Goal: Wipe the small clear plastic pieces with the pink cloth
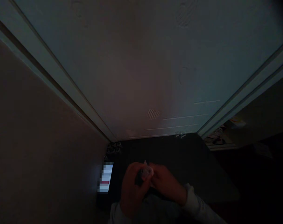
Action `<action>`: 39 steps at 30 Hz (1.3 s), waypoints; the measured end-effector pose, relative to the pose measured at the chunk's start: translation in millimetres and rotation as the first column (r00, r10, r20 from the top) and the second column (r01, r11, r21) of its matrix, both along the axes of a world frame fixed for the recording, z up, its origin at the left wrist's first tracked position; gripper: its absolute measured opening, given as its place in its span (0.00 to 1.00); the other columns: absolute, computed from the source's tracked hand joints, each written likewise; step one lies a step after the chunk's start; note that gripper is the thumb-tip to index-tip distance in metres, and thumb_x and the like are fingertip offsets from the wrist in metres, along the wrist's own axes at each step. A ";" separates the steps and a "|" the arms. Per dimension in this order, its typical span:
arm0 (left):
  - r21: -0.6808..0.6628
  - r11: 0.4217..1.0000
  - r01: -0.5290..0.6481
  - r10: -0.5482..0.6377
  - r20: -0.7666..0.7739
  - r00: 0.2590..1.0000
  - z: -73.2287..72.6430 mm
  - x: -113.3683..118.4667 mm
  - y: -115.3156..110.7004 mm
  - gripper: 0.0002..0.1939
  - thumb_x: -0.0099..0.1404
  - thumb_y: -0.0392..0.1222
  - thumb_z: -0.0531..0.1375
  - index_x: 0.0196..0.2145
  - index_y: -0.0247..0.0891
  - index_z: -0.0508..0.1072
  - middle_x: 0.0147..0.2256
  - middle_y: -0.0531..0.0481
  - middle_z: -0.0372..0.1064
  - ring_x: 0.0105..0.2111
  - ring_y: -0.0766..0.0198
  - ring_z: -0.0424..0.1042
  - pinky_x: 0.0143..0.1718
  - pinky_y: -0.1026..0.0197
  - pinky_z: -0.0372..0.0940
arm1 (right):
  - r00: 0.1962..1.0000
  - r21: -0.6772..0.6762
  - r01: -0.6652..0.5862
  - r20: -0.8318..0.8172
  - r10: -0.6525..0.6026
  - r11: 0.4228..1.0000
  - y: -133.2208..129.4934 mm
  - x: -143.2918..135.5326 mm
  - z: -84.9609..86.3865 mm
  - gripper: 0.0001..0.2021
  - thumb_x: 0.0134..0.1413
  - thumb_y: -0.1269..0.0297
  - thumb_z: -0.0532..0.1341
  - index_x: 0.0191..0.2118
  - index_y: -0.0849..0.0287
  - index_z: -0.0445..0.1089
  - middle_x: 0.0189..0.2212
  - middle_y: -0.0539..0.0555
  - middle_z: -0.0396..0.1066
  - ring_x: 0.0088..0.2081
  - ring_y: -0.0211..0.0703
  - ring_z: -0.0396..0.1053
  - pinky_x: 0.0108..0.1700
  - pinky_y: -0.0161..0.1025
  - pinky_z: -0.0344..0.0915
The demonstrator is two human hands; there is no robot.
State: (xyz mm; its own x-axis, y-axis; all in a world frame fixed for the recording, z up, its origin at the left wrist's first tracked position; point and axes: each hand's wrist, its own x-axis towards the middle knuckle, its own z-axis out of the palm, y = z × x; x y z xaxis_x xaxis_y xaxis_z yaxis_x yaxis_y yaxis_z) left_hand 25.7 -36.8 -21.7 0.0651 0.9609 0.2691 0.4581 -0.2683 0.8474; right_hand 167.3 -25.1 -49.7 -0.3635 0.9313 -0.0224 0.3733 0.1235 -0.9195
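Observation:
Both hands meet above a dark surface near the bottom middle of the dim head view. My left hand [132, 189] is curled with its thumb and fingers closed around a small pale rounded object [147, 171]. From the right side, my right hand [167, 182] presses its fingers against the same object. A small pointed tip sticks up from it. Too little light falls here to make out its kind, and the fingers cover part of it.
A lit screen [106, 176], blurred into blocks, lies left of my hands. Small looped shapes [114, 147] sit in the left back corner, with similar ones [180, 135] along the back edge. A pale panel [132, 77] with embossed hearts rises behind the dark tabletop [190, 161]. Walls flank it.

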 end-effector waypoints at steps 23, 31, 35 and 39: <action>-0.147 0.988 -0.054 0.074 0.132 0.988 -15.9 -8.8 12.7 0.16 0.56 0.34 0.62 0.43 0.40 0.71 0.41 0.48 0.75 0.40 0.60 0.74 0.42 0.59 0.69 | 0.978 -0.025 0.173 -0.110 -0.175 0.985 7.8 9.8 -15.6 0.19 0.62 0.59 0.48 0.55 0.61 0.58 0.50 0.63 0.68 0.49 0.51 0.67 0.48 0.45 0.64; 0.006 0.999 0.050 -0.050 0.019 0.999 -9.0 -10.9 11.1 0.17 0.53 0.30 0.61 0.42 0.40 0.72 0.37 0.50 0.75 0.36 0.62 0.74 0.38 0.61 0.69 | 0.993 -0.066 0.046 -0.109 -0.053 0.997 2.9 13.9 -16.0 0.18 0.64 0.56 0.45 0.45 0.60 0.68 0.34 0.55 0.74 0.34 0.43 0.70 0.35 0.36 0.64; -0.097 0.995 0.031 -0.011 0.202 0.979 -12.4 -9.4 8.3 0.12 0.54 0.33 0.62 0.38 0.39 0.73 0.34 0.49 0.73 0.34 0.61 0.72 0.35 0.62 0.68 | 0.994 -0.015 0.059 -0.094 -0.061 0.998 -3.0 13.5 -10.5 0.19 0.64 0.58 0.45 0.39 0.61 0.69 0.31 0.54 0.73 0.31 0.42 0.69 0.34 0.35 0.63; -0.276 0.961 0.026 0.095 0.417 0.904 -18.7 -8.5 2.8 0.13 0.54 0.36 0.63 0.39 0.38 0.73 0.35 0.47 0.73 0.36 0.60 0.73 0.38 0.61 0.69 | 0.997 0.048 0.075 -0.018 -0.074 0.996 -7.3 13.0 -6.0 0.21 0.63 0.57 0.44 0.28 0.62 0.68 0.23 0.52 0.68 0.26 0.40 0.65 0.28 0.35 0.59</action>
State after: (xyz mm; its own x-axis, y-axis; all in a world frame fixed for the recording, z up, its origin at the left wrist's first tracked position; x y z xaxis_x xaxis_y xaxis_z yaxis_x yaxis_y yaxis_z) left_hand 17.3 -34.1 -40.4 -0.0309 0.9995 -0.0049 0.0452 0.0063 0.9990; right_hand 180.2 -32.4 -55.6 -0.2930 0.9557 0.0290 0.3684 0.1409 -0.9189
